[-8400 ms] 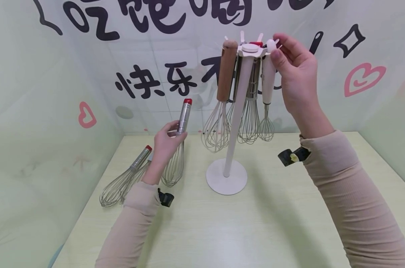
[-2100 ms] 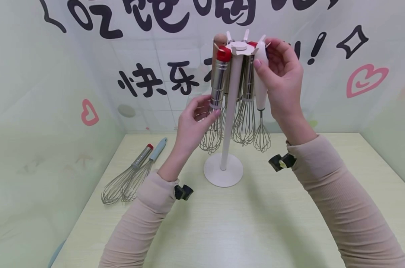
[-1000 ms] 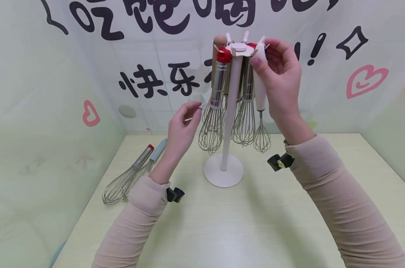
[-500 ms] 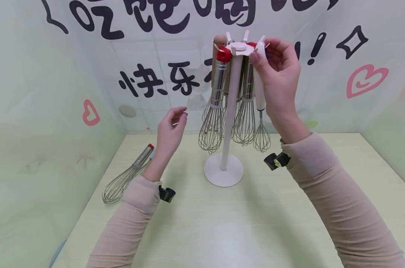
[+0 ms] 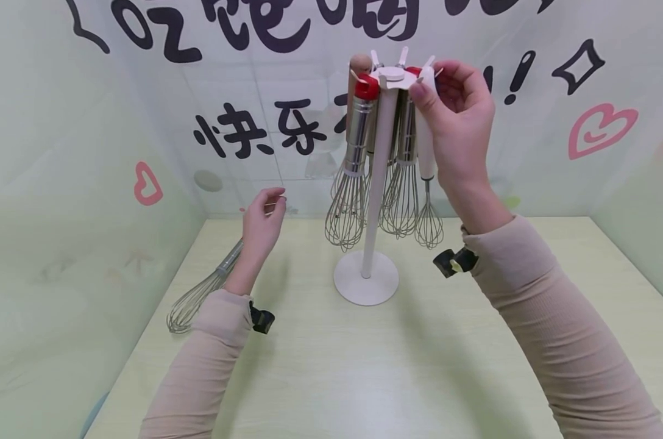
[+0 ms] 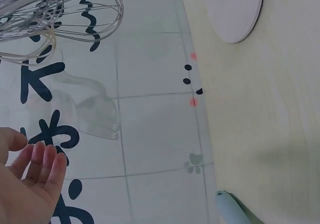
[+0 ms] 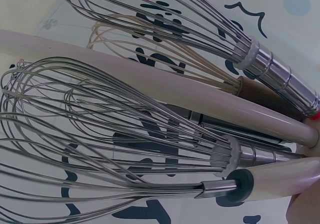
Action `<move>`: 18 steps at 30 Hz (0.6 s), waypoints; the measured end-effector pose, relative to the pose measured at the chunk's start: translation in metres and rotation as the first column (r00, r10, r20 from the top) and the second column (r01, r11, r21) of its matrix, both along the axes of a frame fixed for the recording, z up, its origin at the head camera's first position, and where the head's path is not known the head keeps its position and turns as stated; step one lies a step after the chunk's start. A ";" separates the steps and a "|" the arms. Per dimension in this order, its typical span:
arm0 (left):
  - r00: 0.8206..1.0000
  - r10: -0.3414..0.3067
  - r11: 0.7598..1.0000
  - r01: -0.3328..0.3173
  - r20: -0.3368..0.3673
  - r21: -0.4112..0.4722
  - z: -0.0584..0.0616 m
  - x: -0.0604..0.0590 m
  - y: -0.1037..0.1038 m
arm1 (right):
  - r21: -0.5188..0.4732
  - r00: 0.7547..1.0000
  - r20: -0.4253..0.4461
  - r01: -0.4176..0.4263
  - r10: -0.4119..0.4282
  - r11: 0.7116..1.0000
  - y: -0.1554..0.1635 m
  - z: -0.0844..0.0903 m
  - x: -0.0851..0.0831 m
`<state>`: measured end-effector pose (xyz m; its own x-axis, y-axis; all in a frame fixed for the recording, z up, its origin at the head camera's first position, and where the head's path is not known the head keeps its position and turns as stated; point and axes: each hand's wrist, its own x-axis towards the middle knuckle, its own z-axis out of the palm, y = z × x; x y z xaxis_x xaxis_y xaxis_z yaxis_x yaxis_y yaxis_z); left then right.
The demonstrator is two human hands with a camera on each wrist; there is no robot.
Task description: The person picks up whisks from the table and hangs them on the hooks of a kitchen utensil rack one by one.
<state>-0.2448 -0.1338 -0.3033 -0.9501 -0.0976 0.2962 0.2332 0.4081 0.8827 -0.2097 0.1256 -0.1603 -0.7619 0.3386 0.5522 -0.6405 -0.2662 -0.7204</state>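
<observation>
A white stand holds several whisks hanging from its top hub. My right hand pinches the top of the white-handled whisk at the hub; that handle shows in the right wrist view. A steel whisk with a red cap hangs free on the left side. My left hand hovers empty, fingers loosely curled, left of the stand and above a steel whisk lying on the table. The left wrist view shows my relaxed left fingers.
Walls with printed letters and hearts close in the pale table at the back and both sides. A light blue handle tip lies near the left wall. The stand's round base sits mid-table.
My left hand let go of the red-capped steel whisk, which now hangs on the stand, and dropped down and left toward the whisks on the table. My right hand stayed at the hub.
</observation>
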 end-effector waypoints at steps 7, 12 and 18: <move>0.995 0.049 0.998 -0.045 0.091 -0.047 -0.013 -0.004 -0.013 | 0.019 1.000 0.017 0.016 -0.017 1.000 -0.001 0.002 0.002; 0.985 0.094 0.994 -0.085 0.145 -0.067 -0.025 -0.008 -0.025 | 0.021 1.000 0.024 0.013 -0.013 1.000 -0.001 0.003 0.002; 0.972 0.149 0.985 -0.129 0.183 -0.119 -0.038 -0.011 -0.040 | 0.029 1.000 0.029 0.010 -0.011 1.000 0.001 0.003 0.002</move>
<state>-0.2559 -0.1738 -0.3416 -0.9693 -0.2105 0.1269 -0.0004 0.5178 0.8555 -0.2075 0.1263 -0.1575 -0.7744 0.3308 0.5393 -0.6215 -0.2384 -0.7462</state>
